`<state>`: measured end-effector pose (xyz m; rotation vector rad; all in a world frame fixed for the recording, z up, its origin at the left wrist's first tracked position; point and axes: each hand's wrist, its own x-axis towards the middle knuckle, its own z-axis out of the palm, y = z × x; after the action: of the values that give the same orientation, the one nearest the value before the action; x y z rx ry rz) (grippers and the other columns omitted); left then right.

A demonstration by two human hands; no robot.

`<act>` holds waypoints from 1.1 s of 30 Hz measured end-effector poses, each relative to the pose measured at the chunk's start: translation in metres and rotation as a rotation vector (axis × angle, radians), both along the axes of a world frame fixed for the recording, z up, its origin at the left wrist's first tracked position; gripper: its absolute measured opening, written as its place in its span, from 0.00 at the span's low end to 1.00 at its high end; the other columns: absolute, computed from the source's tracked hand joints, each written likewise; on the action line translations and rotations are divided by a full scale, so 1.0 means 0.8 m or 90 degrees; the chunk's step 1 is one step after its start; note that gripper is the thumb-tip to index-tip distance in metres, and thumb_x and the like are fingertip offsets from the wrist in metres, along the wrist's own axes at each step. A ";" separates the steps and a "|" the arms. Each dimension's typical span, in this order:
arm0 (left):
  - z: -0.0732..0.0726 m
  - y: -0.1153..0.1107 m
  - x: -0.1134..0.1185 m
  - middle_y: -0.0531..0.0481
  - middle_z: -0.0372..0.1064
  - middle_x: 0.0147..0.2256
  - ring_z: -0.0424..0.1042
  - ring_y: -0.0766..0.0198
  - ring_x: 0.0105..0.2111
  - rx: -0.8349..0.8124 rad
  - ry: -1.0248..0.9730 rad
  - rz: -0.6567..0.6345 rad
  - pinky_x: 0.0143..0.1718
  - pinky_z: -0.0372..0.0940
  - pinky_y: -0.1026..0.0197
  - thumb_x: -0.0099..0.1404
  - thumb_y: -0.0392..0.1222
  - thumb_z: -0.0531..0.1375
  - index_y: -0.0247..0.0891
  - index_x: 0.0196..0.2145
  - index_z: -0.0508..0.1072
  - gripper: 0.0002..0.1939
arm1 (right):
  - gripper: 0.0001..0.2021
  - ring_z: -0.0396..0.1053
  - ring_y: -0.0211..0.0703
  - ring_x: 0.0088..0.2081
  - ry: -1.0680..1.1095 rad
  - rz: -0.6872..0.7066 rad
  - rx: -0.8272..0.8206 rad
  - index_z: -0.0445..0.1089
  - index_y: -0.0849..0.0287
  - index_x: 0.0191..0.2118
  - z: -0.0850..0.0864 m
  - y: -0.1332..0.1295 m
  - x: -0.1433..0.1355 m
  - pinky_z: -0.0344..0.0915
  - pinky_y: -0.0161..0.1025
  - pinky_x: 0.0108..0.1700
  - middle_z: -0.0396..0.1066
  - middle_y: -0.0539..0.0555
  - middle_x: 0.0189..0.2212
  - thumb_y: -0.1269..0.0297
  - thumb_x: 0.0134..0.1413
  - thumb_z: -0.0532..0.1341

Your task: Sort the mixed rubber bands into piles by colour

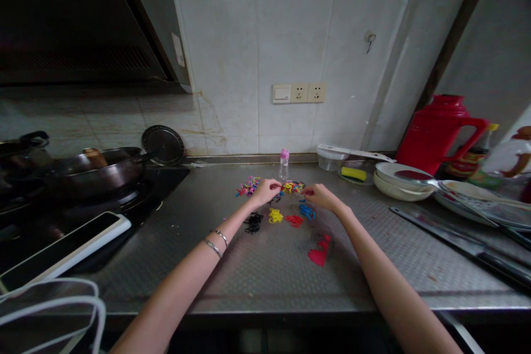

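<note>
Bare forearms, two of them, reach forward over one metal counter (274, 282). Both hands are about level: the left hand (265, 192) has its fingertips pressed together at the left edge of a mixed heap of coloured bands (292, 187), and the right hand (321, 197) has its thumb and fingers drawn together just beside that heap's right side (whether either pinches a band, I cannot tell). Mixed heaps number two; the other heap (249, 185) lies just left of the left hand. One flat red piece (320, 250) lies nearer the camera, and one pink-capped bottle (284, 165) stands upright behind the bands. Single-colour piles number four: black pile (253, 223), blue pile (307, 211) just below the right fingertips, red pile (294, 221), yellow pile (275, 215).
</note>
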<state>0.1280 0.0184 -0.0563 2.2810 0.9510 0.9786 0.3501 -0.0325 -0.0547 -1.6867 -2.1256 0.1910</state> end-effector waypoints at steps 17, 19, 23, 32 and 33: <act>-0.023 0.044 -0.102 0.45 0.73 0.31 0.71 0.65 0.30 -0.121 -0.097 0.187 0.32 0.66 0.64 0.52 0.31 0.56 0.30 0.33 0.74 0.10 | 0.15 0.61 0.42 0.47 -0.142 0.175 0.065 0.68 0.58 0.43 -0.006 -0.006 -0.079 0.57 0.35 0.47 0.66 0.56 0.42 0.74 0.48 0.53; -0.023 0.042 -0.100 0.45 0.73 0.31 0.71 0.65 0.31 -0.112 -0.092 0.179 0.32 0.66 0.64 0.52 0.31 0.56 0.31 0.33 0.74 0.10 | 0.15 0.61 0.42 0.46 -0.142 0.178 0.061 0.69 0.58 0.42 -0.008 -0.005 -0.083 0.57 0.34 0.46 0.66 0.56 0.41 0.74 0.49 0.52; -0.022 0.038 -0.093 0.45 0.73 0.31 0.71 0.65 0.30 -0.107 -0.086 0.165 0.32 0.66 0.65 0.52 0.30 0.56 0.30 0.34 0.74 0.11 | 0.15 0.60 0.42 0.46 -0.143 0.193 0.076 0.69 0.58 0.42 -0.009 -0.002 -0.087 0.56 0.34 0.47 0.67 0.56 0.41 0.75 0.49 0.52; -0.028 0.028 -0.083 0.46 0.73 0.29 0.70 0.66 0.30 -0.063 -0.011 0.088 0.35 0.65 0.63 0.51 0.30 0.55 0.30 0.31 0.74 0.10 | 0.15 0.64 0.43 0.44 -0.225 0.214 0.068 0.72 0.57 0.37 0.000 0.015 -0.099 0.59 0.32 0.42 0.69 0.55 0.40 0.77 0.46 0.53; -0.027 0.027 -0.083 0.46 0.73 0.29 0.70 0.65 0.29 -0.063 -0.007 0.083 0.35 0.64 0.63 0.51 0.31 0.55 0.30 0.31 0.74 0.10 | 0.15 0.65 0.42 0.43 -0.225 0.214 0.062 0.72 0.57 0.37 0.001 0.016 -0.100 0.59 0.31 0.42 0.70 0.55 0.39 0.77 0.46 0.53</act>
<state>0.0620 0.0399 -0.0783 2.1533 1.1294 0.9735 0.2697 -0.0198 -0.0540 -1.3775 -2.6263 -0.1245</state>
